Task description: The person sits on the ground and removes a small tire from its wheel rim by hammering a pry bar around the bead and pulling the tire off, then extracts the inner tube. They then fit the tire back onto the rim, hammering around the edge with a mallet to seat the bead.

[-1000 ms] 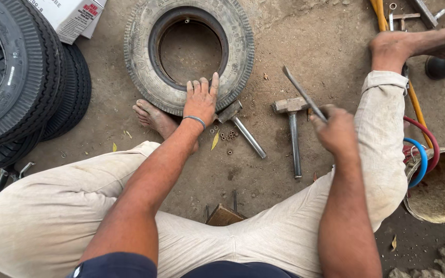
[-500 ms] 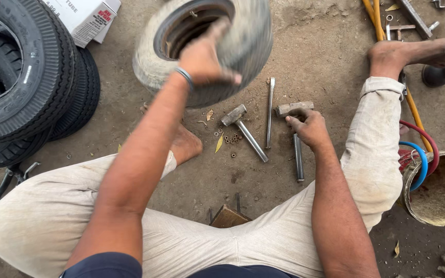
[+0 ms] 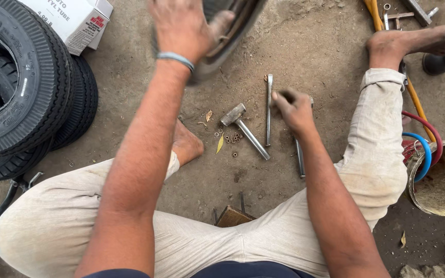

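A person is sitting on the dirt ground (image 3: 310,46) with legs in pale trousers (image 3: 57,216) folded wide. On the left side, a stack of big black tyres (image 3: 21,87) is lying flat, and a white cardboard box (image 3: 73,20) is sitting just behind it. The left hand (image 3: 178,25) is holding a small tyre (image 3: 233,25) up in the air at the top of the view, with the fingers wrapping over its edge; the tyre is looking blurry. On the right side, a round metal bucket (image 3: 441,180) is sitting on the ground, with red and blue hoses (image 3: 428,144) curling beside it. The right hand (image 3: 294,108) is reaching down onto a hammer (image 3: 298,154), and its fingers are curling around the head end while the handle is lying on the ground. Just beside it, a long metal bar (image 3: 269,110) is lying straight. Another hammer (image 3: 245,131) is lying near it, tilted. Tiny nuts (image 3: 233,138) are sitting in a little bunch next to that hammer.
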